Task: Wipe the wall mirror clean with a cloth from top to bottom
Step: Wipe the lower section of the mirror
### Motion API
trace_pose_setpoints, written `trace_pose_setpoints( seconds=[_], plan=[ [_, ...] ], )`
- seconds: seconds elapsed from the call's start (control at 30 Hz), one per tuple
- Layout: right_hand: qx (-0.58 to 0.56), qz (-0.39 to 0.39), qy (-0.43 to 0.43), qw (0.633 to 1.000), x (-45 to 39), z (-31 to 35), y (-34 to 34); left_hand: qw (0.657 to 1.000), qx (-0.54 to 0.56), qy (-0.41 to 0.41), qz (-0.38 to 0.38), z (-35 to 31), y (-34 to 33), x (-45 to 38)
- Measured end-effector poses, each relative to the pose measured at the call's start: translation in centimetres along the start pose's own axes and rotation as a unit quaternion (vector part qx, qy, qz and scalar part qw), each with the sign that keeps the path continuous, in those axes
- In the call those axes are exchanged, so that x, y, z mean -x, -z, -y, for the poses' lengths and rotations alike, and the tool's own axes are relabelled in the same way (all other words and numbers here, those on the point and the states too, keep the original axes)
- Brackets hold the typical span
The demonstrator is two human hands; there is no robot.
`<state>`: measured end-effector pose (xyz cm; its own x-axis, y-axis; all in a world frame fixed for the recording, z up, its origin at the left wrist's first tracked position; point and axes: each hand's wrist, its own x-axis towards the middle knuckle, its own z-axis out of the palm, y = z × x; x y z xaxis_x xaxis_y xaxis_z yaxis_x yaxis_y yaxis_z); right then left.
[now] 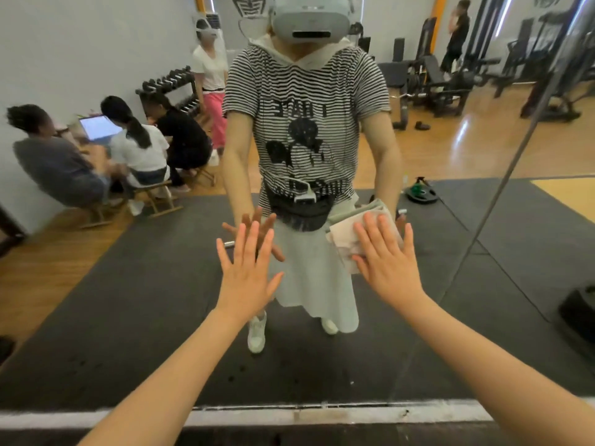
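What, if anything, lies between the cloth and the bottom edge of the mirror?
Nothing visible. The right hand presses the cloth flat on the mirror, and the glass below it runs bare down to the bottom frame. The left hand rests on the glass off to the side.

Bright, even light; wide-angle edge warping

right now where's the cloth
In the head view the cloth is right of centre, pressed flat against the mirror under the right hand, beside the bare left hand that rests on the glass.
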<state>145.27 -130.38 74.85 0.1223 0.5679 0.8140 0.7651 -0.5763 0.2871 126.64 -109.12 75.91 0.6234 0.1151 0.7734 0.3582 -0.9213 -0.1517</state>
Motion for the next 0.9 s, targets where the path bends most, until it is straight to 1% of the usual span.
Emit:
trace_pose_setpoints(
  seconds=[0.17, 0.27, 0.33, 0.37, 0.4, 0.5, 0.57, 0.7, 0.73, 0.9],
  plan=[
    [0.028, 0.013, -0.043, 0.999, -1.0, 1.7, 0.1, 0.996, 0.007, 0.085, 0.033, 5.3, 0.6, 1.4],
    [-0.008, 0.025, -0.150, 0.988, -1.8, 4.5, -0.8, 0.992, 0.007, 0.110, 0.054, 7.4, 0.5, 1.8],
    [-0.038, 0.017, -0.222, 0.974, -3.3, 7.0, -1.0, 0.994, -0.002, 0.094, 0.063, 8.5, 0.3, 2.0],
    [-0.050, 0.011, -0.240, 0.970, -4.4, 8.4, -1.0, 0.994, -0.004, 0.085, 0.067, 8.8, 0.2, 2.2],
    [-0.062, 0.005, -0.238, 0.969, -5.5, 9.9, -1.1, 0.994, -0.005, 0.079, 0.069, 8.9, 0.1, 2.2],
    [-0.070, -0.011, -0.161, 0.984, -8.3, 14.6, -1.7, 0.995, -0.006, 0.075, 0.069, 8.9, -0.1, 2.1],
    [-0.067, -0.023, -0.136, 0.988, -9.0, 16.2, -2.1, 0.995, -0.009, 0.070, 0.067, 9.0, -0.2, 2.1],
    [-0.022, -0.020, -0.077, 0.997, -8.2, 14.3, -1.9, 0.996, -0.013, 0.067, 0.065, 9.2, -0.1, 2.3],
    [-0.019, -0.018, -0.084, 0.996, -7.8, 13.4, -1.6, 0.995, -0.011, 0.068, 0.066, 9.1, -0.1, 2.3],
    [-0.028, -0.011, -0.254, 0.967, -5.3, 8.6, -0.2, 0.995, -0.005, 0.069, 0.065, 9.0, 0.2, 2.2]
  ],
)
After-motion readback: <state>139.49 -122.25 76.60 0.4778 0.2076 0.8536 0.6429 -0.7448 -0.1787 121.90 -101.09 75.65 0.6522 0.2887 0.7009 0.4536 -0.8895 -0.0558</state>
